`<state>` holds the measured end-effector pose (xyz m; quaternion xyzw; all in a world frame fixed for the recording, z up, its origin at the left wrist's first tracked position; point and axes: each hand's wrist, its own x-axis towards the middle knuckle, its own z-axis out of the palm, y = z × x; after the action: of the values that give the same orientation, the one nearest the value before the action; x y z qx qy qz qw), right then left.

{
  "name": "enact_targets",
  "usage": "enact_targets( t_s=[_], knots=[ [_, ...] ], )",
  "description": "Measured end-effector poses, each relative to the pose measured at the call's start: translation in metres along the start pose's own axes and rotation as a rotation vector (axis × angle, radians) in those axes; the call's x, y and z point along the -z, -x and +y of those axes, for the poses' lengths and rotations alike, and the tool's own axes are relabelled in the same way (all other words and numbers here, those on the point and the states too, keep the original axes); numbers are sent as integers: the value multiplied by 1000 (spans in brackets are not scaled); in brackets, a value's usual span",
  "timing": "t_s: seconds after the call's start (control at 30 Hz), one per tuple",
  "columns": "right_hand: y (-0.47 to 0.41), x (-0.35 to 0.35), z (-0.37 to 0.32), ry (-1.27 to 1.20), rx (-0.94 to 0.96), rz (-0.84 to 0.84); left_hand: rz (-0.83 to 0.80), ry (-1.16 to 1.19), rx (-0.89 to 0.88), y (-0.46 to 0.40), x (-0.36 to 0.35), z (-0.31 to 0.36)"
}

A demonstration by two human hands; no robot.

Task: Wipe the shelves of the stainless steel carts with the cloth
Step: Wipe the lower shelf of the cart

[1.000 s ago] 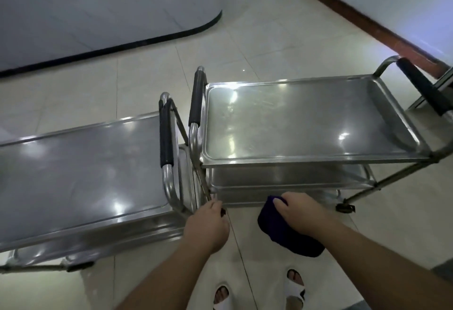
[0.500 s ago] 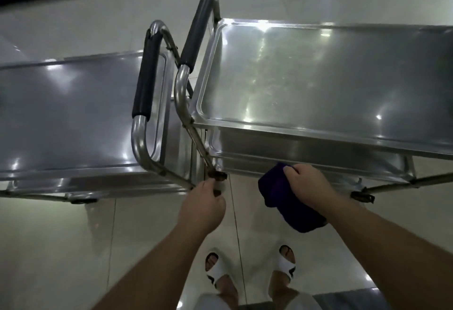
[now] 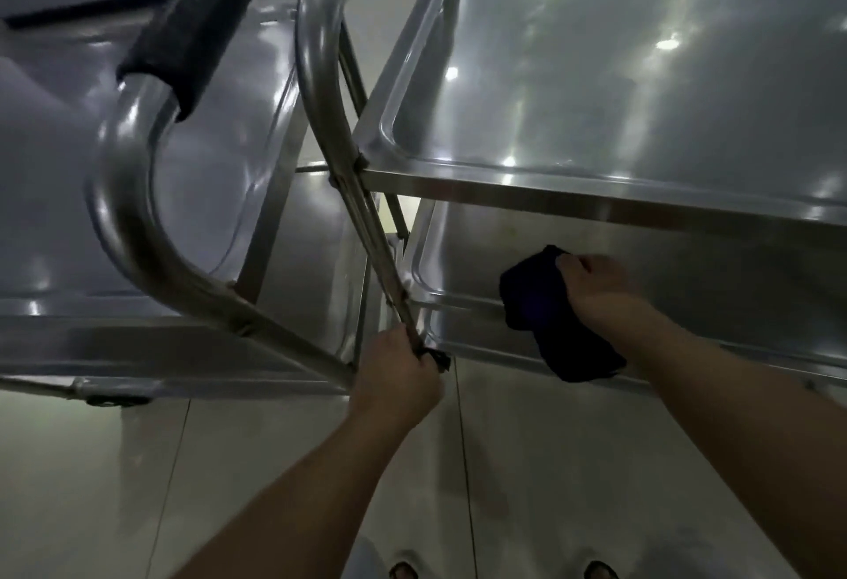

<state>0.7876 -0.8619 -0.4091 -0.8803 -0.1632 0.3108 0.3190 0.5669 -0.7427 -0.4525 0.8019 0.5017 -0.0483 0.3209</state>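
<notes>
A: Floor?
B: Pale glossy floor tiles (image 3: 527, 464) with thin dark grout lines. Light wall with a dark baseboard (image 3: 114, 5) at top left. Dim room, ceiling-light glare on the steel.
A: Carts?
B: Two stainless steel carts side by side. Right cart top shelf (image 3: 641, 74) has a raised rim. Lower shelf (image 3: 458, 267) sits under it. Left cart (image 3: 68, 212) has a tube handle with a black foam grip (image 3: 192, 24).
A: Hands?
B: Left hand (image 3: 396, 383) closed around the right cart's slanted leg tube (image 3: 380, 257), near its lower end. Right hand (image 3: 596, 292) grips the dark cloth (image 3: 550, 331), pressed on the lower shelf's near edge, part hanging over the rim.
A: Labels?
B: No readable writing.
</notes>
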Motion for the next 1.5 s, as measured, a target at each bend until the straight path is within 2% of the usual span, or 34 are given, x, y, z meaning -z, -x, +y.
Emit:
enact_targets(
  t_s=[0.2,0.37,0.53,0.7,0.77,0.9,1.03,1.17,1.23,1.4,1.5],
  knots=[
    [-61,-16,1,58,248,126,276,205,10,-59,-37,-17],
    [-109,-41,-6,175,392,273,530,425,-135,-96,-38,-15],
    [-110,-94,-15,256,593,432,607,663,-112,-112,-24,7],
    [-106,-171,-5,549,816,200,652,854,-175,-124,-12,14],
    [-109,-189,1,510,767,98,656,885,-189,-127,-12,14],
    [-125,-206,-11,427,761,25,708,895,-189,-134,-18,15],
    [-127,-210,-8,387,866,68,738,873,-185,-137,-19,16],
    [-112,-202,13,429,783,304,724,883,-178,-136,-19,15],
    [-111,-206,16,436,765,265,733,876,-175,-137,-19,15],
    [-133,-210,-6,412,870,71,738,854,-194,-139,-20,15],
    [-163,-211,-36,465,774,52,761,852,-205,-142,-20,15]
  ],
)
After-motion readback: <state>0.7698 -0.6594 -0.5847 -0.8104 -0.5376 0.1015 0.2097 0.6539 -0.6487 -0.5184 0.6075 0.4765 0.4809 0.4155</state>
